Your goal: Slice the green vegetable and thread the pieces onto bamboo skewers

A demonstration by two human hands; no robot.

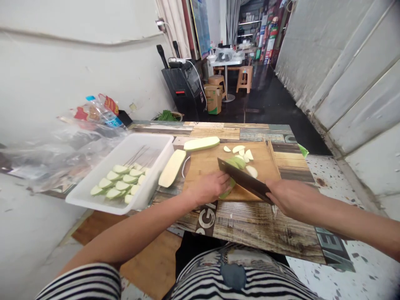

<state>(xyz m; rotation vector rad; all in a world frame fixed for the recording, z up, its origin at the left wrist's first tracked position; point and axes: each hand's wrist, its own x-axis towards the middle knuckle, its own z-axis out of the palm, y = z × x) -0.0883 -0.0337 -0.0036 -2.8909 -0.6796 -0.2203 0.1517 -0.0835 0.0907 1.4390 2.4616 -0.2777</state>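
Striped shirt (225, 293), bottom centre; right hand (284, 196), right of centre, closed round a cleaver (245, 180); left hand (208, 187), centre, curled, holding green squash (228, 191) (partly hidden).

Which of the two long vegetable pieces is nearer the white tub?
The piece between tub and cutting board; the other piece lies by the board's far edge.

- tub (158, 141) on the table (250, 216), skewered slices (130, 179) inside
- cutting board (201, 164) right of the tub
- one squash half (172, 168) between tub and board
- cut pieces (239, 148) on the board, beyond the knife (245, 180)
- sticks (273, 158) along the board's right edge
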